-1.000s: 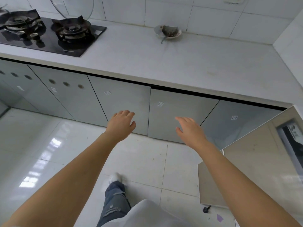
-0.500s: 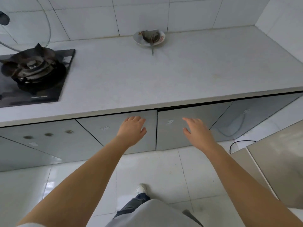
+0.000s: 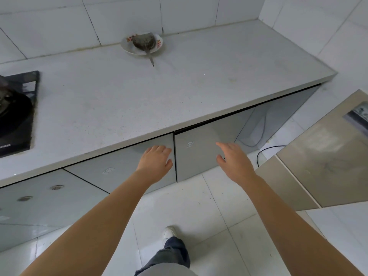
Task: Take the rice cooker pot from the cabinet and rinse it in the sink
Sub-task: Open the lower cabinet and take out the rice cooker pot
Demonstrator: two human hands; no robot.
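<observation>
Before cabinet doors (image 3: 199, 152), outstretched left hand (image 3: 155, 164)

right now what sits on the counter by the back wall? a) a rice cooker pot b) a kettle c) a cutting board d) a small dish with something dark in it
d: a small white dish holding something dark sits on the counter by the tiled wall.

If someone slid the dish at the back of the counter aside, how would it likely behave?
The dish looks ceramic, so probably rigid and breakable. On the smooth counter it should slide easily. The thin handle overhanging its rim could shift or drop out.
</observation>
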